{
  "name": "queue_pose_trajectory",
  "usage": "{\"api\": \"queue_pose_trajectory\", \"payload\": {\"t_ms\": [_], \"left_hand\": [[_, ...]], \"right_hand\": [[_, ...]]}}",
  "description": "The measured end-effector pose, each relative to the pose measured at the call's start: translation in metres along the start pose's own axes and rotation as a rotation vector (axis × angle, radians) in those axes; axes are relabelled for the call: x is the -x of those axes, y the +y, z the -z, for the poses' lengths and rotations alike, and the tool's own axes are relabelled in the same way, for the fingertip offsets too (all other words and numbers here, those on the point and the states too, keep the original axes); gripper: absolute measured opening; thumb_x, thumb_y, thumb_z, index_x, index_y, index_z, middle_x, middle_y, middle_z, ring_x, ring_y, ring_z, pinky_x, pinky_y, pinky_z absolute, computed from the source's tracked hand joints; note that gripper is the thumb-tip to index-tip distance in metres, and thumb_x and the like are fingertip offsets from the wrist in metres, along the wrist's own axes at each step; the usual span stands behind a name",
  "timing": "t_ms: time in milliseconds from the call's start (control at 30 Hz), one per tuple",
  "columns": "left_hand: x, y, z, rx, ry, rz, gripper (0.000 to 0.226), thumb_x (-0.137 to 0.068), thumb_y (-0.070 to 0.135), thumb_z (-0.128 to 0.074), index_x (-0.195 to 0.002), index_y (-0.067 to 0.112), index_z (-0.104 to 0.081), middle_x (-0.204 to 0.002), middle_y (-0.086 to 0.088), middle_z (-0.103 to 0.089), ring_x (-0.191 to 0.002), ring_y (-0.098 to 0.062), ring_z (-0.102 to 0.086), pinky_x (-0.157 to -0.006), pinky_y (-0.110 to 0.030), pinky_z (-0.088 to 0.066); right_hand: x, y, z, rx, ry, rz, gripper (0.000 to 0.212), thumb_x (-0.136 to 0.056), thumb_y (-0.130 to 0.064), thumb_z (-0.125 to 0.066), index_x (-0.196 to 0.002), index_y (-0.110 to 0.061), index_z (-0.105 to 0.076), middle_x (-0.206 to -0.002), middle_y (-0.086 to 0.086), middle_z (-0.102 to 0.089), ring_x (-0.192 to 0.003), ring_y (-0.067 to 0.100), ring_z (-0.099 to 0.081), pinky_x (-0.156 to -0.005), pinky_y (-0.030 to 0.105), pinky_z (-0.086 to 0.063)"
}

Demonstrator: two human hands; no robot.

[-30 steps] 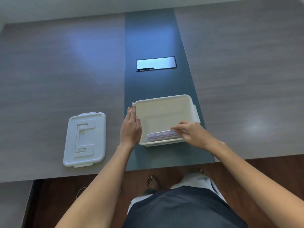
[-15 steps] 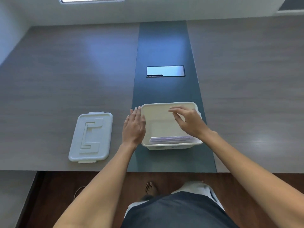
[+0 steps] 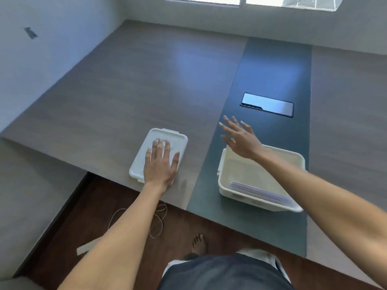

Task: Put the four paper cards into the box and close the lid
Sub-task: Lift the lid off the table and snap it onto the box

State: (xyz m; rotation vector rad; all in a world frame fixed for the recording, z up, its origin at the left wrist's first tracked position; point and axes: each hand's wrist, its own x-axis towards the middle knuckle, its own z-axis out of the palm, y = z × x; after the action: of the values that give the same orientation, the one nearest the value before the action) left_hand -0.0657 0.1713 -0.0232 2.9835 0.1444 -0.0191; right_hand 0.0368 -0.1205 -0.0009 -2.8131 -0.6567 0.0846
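Observation:
The white plastic box [image 3: 297, 160] stands open on the dark centre strip of the table. Pale paper cards [image 3: 259, 192] lie stacked inside it against the near wall. To the left, the white lid [image 3: 165, 136] lies flat on the grey tabletop near the front edge. My left hand [image 3: 161, 164] rests flat on the lid's near half, fingers spread, not gripping. My right hand [image 3: 240, 137] hovers above the box's far left corner, fingers apart and holding nothing; its forearm crosses over the box.
A black rectangular cable hatch [image 3: 267, 105] sits in the dark strip [image 3: 272, 70] beyond the box. The table's front edge runs just below the lid and box, with a cable loop [image 3: 157, 220] on the wooden floor. A wall stands at the left.
My left hand left the box's side and moved left onto the lid. My right hand let go of the cards, rose out of the box and swung leftwards. The camera turned left.

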Motion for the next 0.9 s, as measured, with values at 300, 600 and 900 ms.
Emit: {"api": "queue_pose_trajectory", "payload": {"t_ms": [300, 600, 900], "left_hand": [[0.031, -0.056, -0.009, 0.158, -0.029, 0.404, 0.076, -0.101, 0.059, -0.012, -0.159, 0.01, -0.01, -0.167, -0.012, -0.011, -0.155, -0.025, -0.002, -0.125, -0.042, -0.006], [0.048, -0.051, -0.041, 0.376, -0.131, 0.639, 0.08, -0.102, 0.057, -0.016, -0.157, -0.001, -0.008, -0.166, -0.015, -0.012, -0.155, -0.024, -0.006, -0.125, -0.039, -0.011], [0.035, -0.038, -0.04, 0.762, -0.111, 0.841, 0.069, -0.103, 0.043, -0.031, -0.154, -0.001, -0.017, -0.162, -0.016, -0.024, -0.145, -0.033, -0.031, -0.117, -0.042, -0.028]], "right_hand": [[-0.094, -0.072, -0.036, 0.029, -0.205, 0.165, 0.053, -0.106, -0.04, -0.032, -0.156, -0.025, -0.025, -0.166, 0.004, -0.013, -0.154, 0.025, -0.011, -0.123, 0.045, -0.009], [-0.155, -0.112, -0.087, 0.027, -0.473, 0.158, 0.061, -0.105, -0.044, -0.032, -0.158, -0.021, -0.013, -0.167, 0.008, -0.006, -0.153, 0.029, -0.013, -0.12, 0.049, -0.015], [-0.177, -0.115, -0.109, -0.077, -0.603, -0.031, 0.077, -0.099, -0.047, -0.045, -0.158, -0.018, -0.006, -0.164, 0.01, -0.016, -0.147, 0.035, -0.029, -0.115, 0.05, -0.031]]}}
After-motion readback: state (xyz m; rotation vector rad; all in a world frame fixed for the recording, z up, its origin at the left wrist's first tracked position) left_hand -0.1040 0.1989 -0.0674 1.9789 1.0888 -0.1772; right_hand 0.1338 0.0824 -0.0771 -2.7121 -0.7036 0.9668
